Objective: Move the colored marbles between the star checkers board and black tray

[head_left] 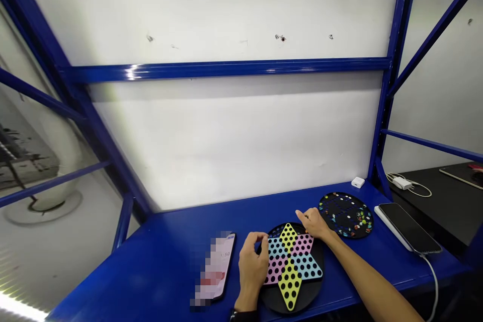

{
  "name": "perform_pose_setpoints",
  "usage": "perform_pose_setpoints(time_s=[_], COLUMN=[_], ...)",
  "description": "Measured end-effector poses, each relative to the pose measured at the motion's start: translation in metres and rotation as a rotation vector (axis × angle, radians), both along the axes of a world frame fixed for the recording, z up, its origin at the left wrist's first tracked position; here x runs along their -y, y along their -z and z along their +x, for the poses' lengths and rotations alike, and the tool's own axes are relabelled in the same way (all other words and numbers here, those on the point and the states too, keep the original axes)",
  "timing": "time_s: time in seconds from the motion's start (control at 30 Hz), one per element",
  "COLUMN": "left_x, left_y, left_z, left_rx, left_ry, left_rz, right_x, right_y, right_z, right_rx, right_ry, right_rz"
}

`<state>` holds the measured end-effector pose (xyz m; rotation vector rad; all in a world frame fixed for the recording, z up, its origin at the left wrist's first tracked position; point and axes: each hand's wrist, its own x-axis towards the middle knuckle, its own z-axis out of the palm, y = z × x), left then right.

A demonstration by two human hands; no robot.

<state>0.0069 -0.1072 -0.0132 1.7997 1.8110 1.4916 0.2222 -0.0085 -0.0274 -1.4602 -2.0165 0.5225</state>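
Note:
A star-shaped Chinese checkers board [289, 256] with yellow, pink and blue points full of holes lies over a round black base [312, 293] near the table's front edge. My left hand [253, 265] is closed at the board's left side, thumb and forefinger together at the upper-left blue point. At the upper-right pink point, my right hand [314, 222] has its fingers curled against the edge, with one digit stretched away to the left. The fingertips under the edge are partly hidden. Part of the base shows behind the board's far side.
Right of the board, a round black perforated tray [341, 211] holds several coloured marbles. A phone [409, 229] rests on a white pad with a cable. Another phone [217, 271] lies left of my left hand. A white adapter [357, 182] sits by the blue frame [381, 110].

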Motion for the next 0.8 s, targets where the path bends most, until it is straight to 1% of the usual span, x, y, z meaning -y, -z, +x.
perform_pose_setpoints(time_s=[0.1,0.17,0.23,0.3,0.37,0.43,0.5,0.57,0.6,0.67,0.73,0.8], left_x=[-0.001,-0.001,-0.001,-0.002,-0.002,-0.002,-0.002,-0.002,-0.002,-0.002,-0.002,-0.002], left_y=[0.002,0.003,0.004,0.004,0.004,0.005,0.005,0.005,0.005,0.004,0.004,0.004], left_z=[-0.001,-0.002,-0.002,-0.002,-0.002,-0.003,-0.003,-0.003,-0.003,-0.003,-0.002,-0.001], left_rx=[-0.002,-0.008,-0.009,-0.003,0.007,0.011,0.010,0.007,0.006,0.003,0.000,-0.001], left_ry=[0.002,0.005,0.005,0.002,-0.004,-0.004,0.001,0.004,0.003,0.000,-0.001,-0.004], left_rz=[-0.003,-0.005,-0.010,-0.017,-0.025,-0.032,-0.035,-0.033,-0.029,-0.021,-0.011,-0.006], right_x=[-0.007,-0.010,-0.010,-0.010,-0.009,-0.009,-0.007,-0.003,0.001,0.009,0.019,0.026], right_y=[-0.003,-0.007,-0.009,-0.008,-0.006,-0.005,-0.007,-0.010,-0.012,-0.015,-0.014,-0.012], right_z=[0.019,0.037,0.055,0.069,0.076,0.076,0.069,0.057,0.050,0.032,0.014,0.001], right_rx=[-0.059,-0.029,0.049,0.148,0.234,0.291,0.317,0.302,0.278,0.218,0.188,0.186], right_ry=[0.169,0.303,0.402,0.445,0.440,0.442,0.457,0.424,0.373,0.214,0.038,-0.069], right_rz=[0.081,0.124,0.084,-0.006,-0.056,-0.035,0.023,0.100,0.136,0.178,0.150,0.084])
